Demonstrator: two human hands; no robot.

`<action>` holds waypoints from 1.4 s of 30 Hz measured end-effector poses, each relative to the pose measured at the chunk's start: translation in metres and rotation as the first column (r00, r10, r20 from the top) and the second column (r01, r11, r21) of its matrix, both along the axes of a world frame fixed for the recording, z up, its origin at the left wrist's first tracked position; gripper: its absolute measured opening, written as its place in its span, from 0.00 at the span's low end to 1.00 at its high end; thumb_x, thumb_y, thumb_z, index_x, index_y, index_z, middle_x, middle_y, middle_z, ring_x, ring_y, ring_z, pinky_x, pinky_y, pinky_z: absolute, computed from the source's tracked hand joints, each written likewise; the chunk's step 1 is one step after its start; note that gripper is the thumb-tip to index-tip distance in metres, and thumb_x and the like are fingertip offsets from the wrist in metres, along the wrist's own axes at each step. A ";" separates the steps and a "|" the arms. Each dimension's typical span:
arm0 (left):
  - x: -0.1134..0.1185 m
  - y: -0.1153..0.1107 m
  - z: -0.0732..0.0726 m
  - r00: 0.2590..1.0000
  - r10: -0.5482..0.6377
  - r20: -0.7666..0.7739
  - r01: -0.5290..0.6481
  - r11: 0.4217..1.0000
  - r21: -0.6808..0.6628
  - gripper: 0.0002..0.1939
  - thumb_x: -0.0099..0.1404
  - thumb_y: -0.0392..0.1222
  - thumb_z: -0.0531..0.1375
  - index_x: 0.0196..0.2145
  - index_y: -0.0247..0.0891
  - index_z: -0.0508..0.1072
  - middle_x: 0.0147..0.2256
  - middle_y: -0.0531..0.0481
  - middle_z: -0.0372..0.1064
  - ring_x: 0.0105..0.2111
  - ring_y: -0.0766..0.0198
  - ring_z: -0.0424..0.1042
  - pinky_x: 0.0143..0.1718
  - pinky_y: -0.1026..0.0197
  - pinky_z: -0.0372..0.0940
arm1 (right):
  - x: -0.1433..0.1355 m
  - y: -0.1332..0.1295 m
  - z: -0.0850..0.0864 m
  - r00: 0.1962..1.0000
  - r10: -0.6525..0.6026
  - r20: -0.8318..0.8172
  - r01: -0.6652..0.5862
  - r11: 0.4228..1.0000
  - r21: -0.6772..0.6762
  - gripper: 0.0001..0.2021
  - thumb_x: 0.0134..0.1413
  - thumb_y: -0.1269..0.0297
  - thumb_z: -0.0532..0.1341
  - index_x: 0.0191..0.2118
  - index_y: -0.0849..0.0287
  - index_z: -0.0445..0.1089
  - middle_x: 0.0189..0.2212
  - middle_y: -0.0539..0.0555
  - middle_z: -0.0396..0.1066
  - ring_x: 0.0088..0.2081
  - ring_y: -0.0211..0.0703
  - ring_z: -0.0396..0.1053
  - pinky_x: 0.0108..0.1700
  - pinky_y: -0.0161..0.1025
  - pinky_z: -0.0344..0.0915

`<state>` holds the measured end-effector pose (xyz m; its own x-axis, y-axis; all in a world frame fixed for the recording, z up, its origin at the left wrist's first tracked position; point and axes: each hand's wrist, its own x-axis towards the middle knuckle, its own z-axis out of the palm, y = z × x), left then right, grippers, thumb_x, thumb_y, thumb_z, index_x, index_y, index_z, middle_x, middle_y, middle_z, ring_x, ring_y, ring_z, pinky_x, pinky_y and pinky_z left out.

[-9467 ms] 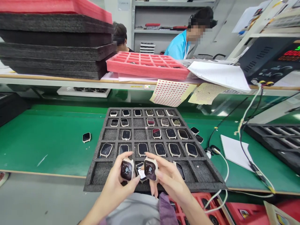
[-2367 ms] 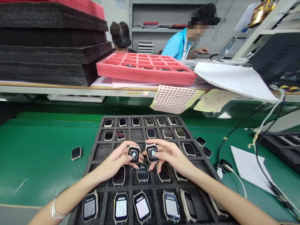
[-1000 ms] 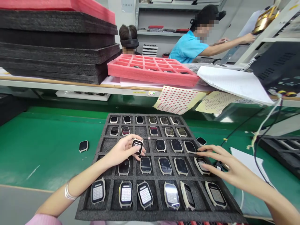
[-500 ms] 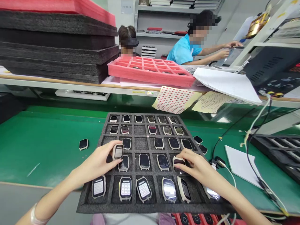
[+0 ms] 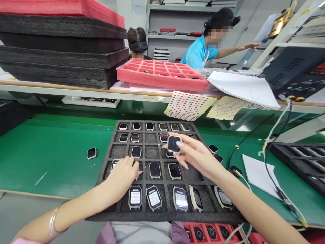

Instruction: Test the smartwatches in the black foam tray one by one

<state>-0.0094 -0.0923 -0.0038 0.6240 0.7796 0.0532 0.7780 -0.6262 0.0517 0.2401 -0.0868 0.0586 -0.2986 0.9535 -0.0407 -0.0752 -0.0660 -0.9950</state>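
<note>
A black foam tray (image 5: 165, 217) with square compartments holds several smartwatch bodies without straps. Raised over its middle, my right hand (image 5: 195, 152) pinches a smartwatch (image 5: 174, 144), dark screen up, between thumb and fingers. My left hand (image 5: 123, 174) is down in the left part of the tray, fingers curled over a smartwatch (image 5: 137, 177) that they mostly cover. Left of those fingers, a lit smartwatch (image 5: 115, 164) lies partly hidden in its compartment. In the front row, a watch with a white list on screen (image 5: 135, 197) sits beside others.
One loose watch (image 5: 91, 153) lies on the green bench (image 5: 58, 162) at left. Cables (image 5: 274, 176) and white paper (image 5: 259, 173) are at right. A shelf above carries stacked black foam (image 5: 63, 57) and a red tray (image 5: 162, 81). Two people (image 5: 200, 54) sit beyond.
My right hand has lifted a watch from its right-hand compartment and moved up and left. My left hand has let go of the lit watch, now in a compartment, and shifted to the neighbouring watch.
</note>
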 end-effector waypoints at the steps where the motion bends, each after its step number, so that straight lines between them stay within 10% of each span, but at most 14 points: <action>1: 0.006 -0.001 -0.003 1.000 0.025 -0.003 -0.025 1.000 0.005 0.09 0.67 0.36 0.52 0.35 0.32 0.71 0.35 0.38 0.68 0.36 0.49 0.67 0.37 0.49 0.63 | -0.004 0.001 -0.001 0.998 0.042 -0.052 -0.043 0.999 -0.018 0.23 0.58 0.60 0.61 0.57 0.59 0.60 0.38 0.58 0.72 0.25 0.34 0.63 0.19 0.29 0.62; 10: -0.008 0.015 -0.002 0.833 0.215 0.509 0.055 0.884 -0.463 0.08 0.58 0.46 0.63 0.30 0.38 0.74 0.31 0.49 0.69 0.30 0.59 0.69 0.32 0.60 0.62 | -0.008 -0.004 -0.021 0.977 0.172 -0.128 -0.180 0.983 -0.047 0.18 0.57 0.64 0.63 0.54 0.57 0.65 0.35 0.53 0.68 0.23 0.32 0.65 0.23 0.31 0.69; 16: 0.006 0.027 0.016 0.417 0.603 0.680 0.255 0.640 -0.725 0.18 0.51 0.41 0.68 0.40 0.35 0.73 0.31 0.48 0.74 0.29 0.62 0.73 0.31 0.63 0.66 | -0.003 0.001 -0.025 0.954 0.183 -0.238 -0.206 0.976 -0.076 0.20 0.57 0.63 0.63 0.55 0.57 0.64 0.35 0.56 0.71 0.23 0.33 0.65 0.24 0.32 0.67; 21: 0.025 0.028 0.039 0.221 0.618 0.755 0.411 0.642 -0.647 0.10 0.52 0.40 0.68 0.29 0.32 0.73 0.34 0.44 0.76 0.30 0.64 0.73 0.33 0.64 0.67 | 0.000 0.000 -0.030 0.939 0.162 -0.304 -0.202 0.974 -0.105 0.21 0.57 0.63 0.62 0.56 0.55 0.63 0.39 0.58 0.72 0.22 0.32 0.62 0.21 0.31 0.64; 28: 0.038 0.022 0.024 0.050 0.672 0.739 0.631 0.552 -0.545 0.10 0.61 0.46 0.62 0.33 0.35 0.70 0.29 0.49 0.71 0.29 0.66 0.71 0.33 0.65 0.64 | -0.001 -0.002 -0.033 0.932 0.144 -0.333 -0.192 0.975 -0.116 0.21 0.57 0.63 0.62 0.56 0.55 0.63 0.35 0.56 0.70 0.22 0.33 0.60 0.21 0.31 0.64; 34: 0.041 0.020 0.014 0.104 0.763 0.638 0.661 0.427 -0.618 0.13 0.63 0.50 0.59 0.40 0.38 0.67 0.26 0.55 0.63 0.24 0.68 0.67 0.27 0.65 0.63 | -0.004 -0.002 -0.034 0.940 0.151 -0.307 -0.192 0.976 -0.107 0.20 0.57 0.63 0.63 0.55 0.56 0.65 0.33 0.54 0.69 0.22 0.33 0.62 0.21 0.31 0.65; 42: 0.037 0.016 0.007 0.448 0.485 0.751 0.384 0.654 -0.652 0.11 0.62 0.39 0.57 0.43 0.38 0.64 0.20 0.61 0.57 0.16 0.72 0.57 0.18 0.69 0.54 | -0.004 -0.004 -0.037 0.940 0.165 -0.299 -0.216 0.965 -0.147 0.21 0.56 0.62 0.64 0.55 0.56 0.64 0.31 0.53 0.67 0.22 0.34 0.63 0.17 0.28 0.63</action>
<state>0.0275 -0.0761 0.0036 0.5363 0.8433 -0.0342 0.0666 -0.0019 0.9978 0.2363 -0.0907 0.0218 -0.4973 0.8629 -0.0894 -0.3192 -0.2778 -0.9061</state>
